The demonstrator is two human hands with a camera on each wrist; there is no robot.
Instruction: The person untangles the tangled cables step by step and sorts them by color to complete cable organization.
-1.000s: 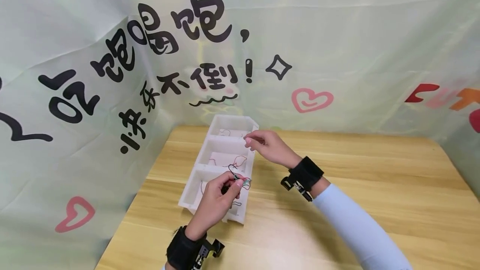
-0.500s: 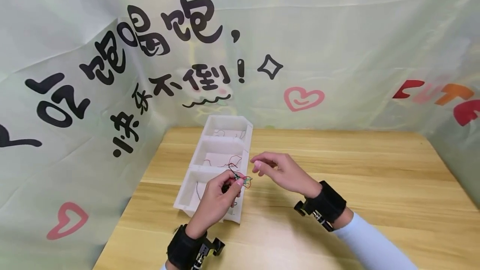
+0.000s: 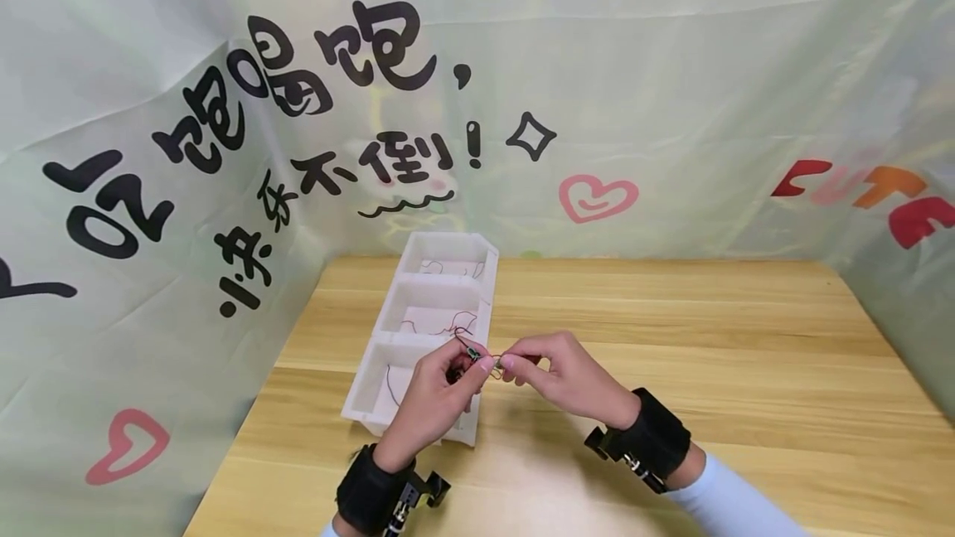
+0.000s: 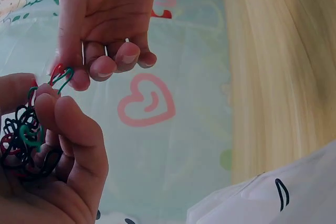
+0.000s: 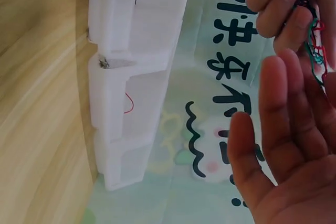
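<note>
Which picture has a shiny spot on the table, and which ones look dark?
Head view: pale glare on the wooden table, near the bottom edge; left wrist view: dimmer, dark tangled wires blending together; right wrist view: also dim, though the white tray looks bright.

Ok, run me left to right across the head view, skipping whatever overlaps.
Lower pink heart → left hand → right hand → black right wristband → coloured letters.
</note>
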